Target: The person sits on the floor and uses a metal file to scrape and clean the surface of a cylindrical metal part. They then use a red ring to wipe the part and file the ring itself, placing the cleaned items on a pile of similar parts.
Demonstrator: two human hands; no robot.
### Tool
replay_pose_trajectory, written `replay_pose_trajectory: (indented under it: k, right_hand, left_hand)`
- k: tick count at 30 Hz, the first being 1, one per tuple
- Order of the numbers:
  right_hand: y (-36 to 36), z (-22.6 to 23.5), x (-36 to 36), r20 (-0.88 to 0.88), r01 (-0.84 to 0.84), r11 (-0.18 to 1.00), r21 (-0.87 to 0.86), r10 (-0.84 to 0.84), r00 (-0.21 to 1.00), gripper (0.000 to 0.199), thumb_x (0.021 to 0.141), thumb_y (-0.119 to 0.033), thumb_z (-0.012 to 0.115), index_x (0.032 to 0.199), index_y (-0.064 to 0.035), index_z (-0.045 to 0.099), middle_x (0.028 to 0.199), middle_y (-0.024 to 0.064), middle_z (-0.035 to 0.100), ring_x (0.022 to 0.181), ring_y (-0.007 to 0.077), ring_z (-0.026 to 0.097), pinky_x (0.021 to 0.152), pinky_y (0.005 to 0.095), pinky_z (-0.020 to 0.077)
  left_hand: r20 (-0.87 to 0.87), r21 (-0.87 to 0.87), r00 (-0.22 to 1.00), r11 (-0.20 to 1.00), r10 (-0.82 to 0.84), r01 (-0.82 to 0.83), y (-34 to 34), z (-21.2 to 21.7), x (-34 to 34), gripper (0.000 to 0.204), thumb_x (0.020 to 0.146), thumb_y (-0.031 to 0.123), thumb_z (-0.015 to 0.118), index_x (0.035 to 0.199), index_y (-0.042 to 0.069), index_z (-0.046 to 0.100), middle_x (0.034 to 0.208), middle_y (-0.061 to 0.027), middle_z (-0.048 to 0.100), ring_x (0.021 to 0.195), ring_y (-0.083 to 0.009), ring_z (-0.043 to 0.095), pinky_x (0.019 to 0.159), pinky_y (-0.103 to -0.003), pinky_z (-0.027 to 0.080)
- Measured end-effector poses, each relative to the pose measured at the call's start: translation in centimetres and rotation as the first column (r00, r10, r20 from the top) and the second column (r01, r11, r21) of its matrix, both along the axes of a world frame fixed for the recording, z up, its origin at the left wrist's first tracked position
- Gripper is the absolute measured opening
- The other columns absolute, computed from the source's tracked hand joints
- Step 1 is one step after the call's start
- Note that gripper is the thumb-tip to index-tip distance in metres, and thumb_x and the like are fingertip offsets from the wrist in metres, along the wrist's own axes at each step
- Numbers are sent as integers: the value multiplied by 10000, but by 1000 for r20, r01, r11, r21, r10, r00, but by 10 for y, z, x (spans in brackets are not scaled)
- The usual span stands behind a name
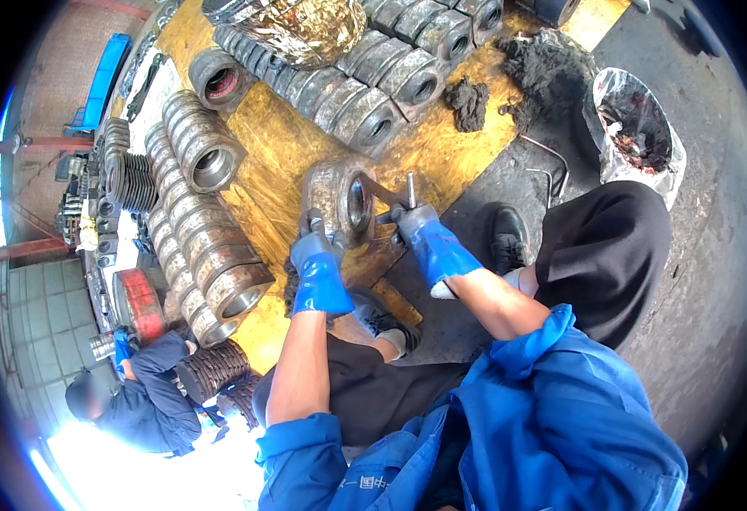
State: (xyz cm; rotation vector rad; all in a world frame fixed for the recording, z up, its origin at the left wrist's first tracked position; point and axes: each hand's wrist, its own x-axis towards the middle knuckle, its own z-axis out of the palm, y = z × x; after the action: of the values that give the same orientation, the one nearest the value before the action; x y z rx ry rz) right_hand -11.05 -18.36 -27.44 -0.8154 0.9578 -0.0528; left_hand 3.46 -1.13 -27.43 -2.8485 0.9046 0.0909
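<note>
A worn, thick-walled metal ring stands on its edge on the yellow board in front of me, its bore turned to the right. My left hand, in a grey and blue rubber glove, grips the ring's near lower side. In a matching glove, my right hand is closed around a dark flat metal tool that looks like a scraper. Its flat end points left at the opening of the bore. A short bright rod sticks up at the right hand; whether it belongs to the tool I cannot tell.
Rows of similar metal rings lie on the yellow board, left and beyond. Black greasy clumps and bent rods lie to the right, near a plastic-lined bin. Another person sits at lower left.
</note>
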Motion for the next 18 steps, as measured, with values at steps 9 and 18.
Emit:
replay_pose_trajectory:
  k: [9,18]
  right_hand:
    - [-22,-41,24,-212,-186,982,7,184,960,304,990,-211,487,1032,1,701,811,76,737,502,168,573,450,319,433]
    - [39,-6,-48,-252,-189,980,-58,169,953,232,924,-197,595,910,-6,726,739,143,711,599,243,668,521,363,504]
  left_hand:
    - [6,-31,1000,1000,0,0,-3,14,-8,706,790,333,736,1409,112,478,1412,-195,492,1053,-362,636,854,-394,541]
    - [-36,-44,999,999,-18,17,17,0,6,698,814,306,687,1447,197,414,1451,-144,451,958,-397,652,833,-453,540]
